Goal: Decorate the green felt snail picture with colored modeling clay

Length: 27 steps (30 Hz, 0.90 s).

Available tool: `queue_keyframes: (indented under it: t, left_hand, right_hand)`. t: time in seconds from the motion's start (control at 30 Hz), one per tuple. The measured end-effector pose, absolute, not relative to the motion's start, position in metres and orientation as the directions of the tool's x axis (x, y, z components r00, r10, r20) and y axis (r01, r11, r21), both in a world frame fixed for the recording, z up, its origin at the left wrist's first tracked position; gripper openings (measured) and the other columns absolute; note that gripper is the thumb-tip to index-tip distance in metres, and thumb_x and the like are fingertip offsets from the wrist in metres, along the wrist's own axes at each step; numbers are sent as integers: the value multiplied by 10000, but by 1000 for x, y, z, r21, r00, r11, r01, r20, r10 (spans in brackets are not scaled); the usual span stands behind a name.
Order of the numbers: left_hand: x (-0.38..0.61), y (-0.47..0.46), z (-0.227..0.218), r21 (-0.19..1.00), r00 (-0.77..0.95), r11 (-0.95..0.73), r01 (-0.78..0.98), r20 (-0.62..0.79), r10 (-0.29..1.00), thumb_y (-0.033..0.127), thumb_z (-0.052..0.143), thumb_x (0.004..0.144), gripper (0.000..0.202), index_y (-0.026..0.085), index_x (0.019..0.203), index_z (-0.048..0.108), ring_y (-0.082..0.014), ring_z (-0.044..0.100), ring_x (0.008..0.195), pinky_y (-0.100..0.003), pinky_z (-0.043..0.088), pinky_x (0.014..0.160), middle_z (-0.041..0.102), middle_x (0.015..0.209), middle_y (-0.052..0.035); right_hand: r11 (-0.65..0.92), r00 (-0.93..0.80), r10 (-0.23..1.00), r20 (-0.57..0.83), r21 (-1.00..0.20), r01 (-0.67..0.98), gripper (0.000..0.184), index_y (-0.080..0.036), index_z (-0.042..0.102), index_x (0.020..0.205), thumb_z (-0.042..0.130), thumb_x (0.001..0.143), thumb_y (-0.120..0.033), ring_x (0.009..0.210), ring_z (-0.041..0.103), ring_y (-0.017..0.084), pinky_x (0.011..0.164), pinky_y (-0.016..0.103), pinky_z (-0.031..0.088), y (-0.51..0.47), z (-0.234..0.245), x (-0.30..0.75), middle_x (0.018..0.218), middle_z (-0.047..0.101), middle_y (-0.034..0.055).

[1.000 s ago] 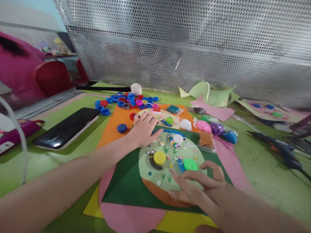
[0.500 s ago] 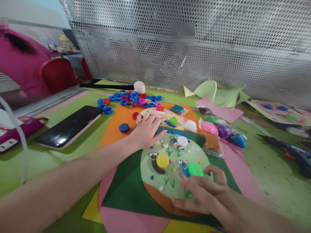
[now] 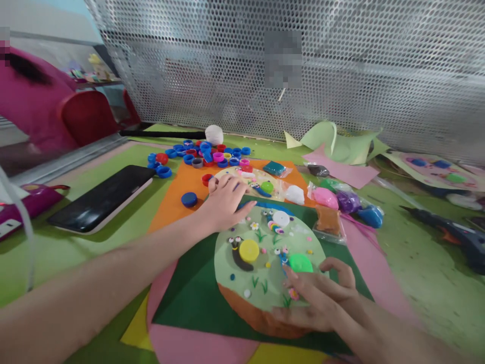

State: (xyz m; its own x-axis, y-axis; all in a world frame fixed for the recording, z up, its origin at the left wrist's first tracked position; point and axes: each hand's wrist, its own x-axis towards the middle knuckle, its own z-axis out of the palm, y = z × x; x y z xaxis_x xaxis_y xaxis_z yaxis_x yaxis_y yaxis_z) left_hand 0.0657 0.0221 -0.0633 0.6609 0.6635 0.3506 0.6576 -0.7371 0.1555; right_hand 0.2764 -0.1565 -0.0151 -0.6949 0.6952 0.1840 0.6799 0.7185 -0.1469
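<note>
A round pale green clay picture [image 3: 235,275] with a brown lower edge lies on a dark green sheet [image 3: 182,293]. It carries clay snails with a yellow bottle cap [image 3: 249,250], a green bottle cap [image 3: 300,263] and a white bottle cap [image 3: 281,219] as shells. My left hand [image 3: 224,203] rests at the upper left edge of the picture, fingers loosely spread, holding nothing. Over the lower right part, my right hand [image 3: 329,301] has its fingers apart, with fingertips beside the green cap and a small pink flower [image 3: 293,293]. Its palm side is hidden.
Several bottle caps [image 3: 197,162] lie beyond my left hand. On the left are a phone [image 3: 106,197] and a purple power strip [image 3: 28,210]. Bagged clay [image 3: 328,222] and a glue gun [image 3: 447,230] lie right. Behind stands a perforated metal panel [image 3: 212,76].
My right hand has shifted slightly, and the pink flower beneath its fingers now shows. My left hand stays in place. The whole view has moved a little.
</note>
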Motion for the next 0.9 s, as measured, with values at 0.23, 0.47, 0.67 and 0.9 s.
queue_keyframes:
  t: [0.23, 0.47, 0.67, 0.9]
  left_hand:
    - [65, 24, -64, 149, 655, -731, 666, 352, 669, 404, 419, 882, 283, 172, 1006, 523, -294, 397, 1087, -481, 305, 932, 510, 1123, -118]
    - [65, 22, -64, 143, 652, -725, 674, 348, 674, 394, 417, 882, 283, 162, 1005, 524, -294, 406, 1087, -476, 311, 932, 512, 1123, -127]
    - [66, 21, -62, 145, 645, -719, 680, 349, 680, 384, 436, 877, 277, 154, 1000, 526, -291, 410, 1087, -471, 305, 942, 513, 1118, -125]
    - [66, 22, -63, 153, 645, -717, 680, 340, 684, 390, 429, 879, 284, 152, 1002, 526, -291, 410, 1083, -466, 308, 940, 509, 1115, -124]
  right_hand:
    - [704, -686, 710, 157, -138, 697, 531, -202, 269, 1380, 415, 871, -243, 931, 635, 197, 819, 329, 489, -160, -16, 274, 1011, 689, 71]
    - [726, -707, 687, 164, -146, 672, 582, -165, 258, 1390, 464, 869, -324, 1068, 566, 216, 859, 352, 482, -161, -15, 275, 1105, 647, 107]
    - [685, -679, 726, 113, -202, 700, 618, -144, 179, 1420, 436, 882, -309, 1116, 536, 223, 889, 369, 467, -162, -15, 274, 1064, 666, 105]
    - [640, -649, 757, 72, -279, 716, 647, -219, 171, 1427, 477, 868, -329, 1122, 533, 238, 915, 400, 446, -164, -18, 277, 1161, 621, 84]
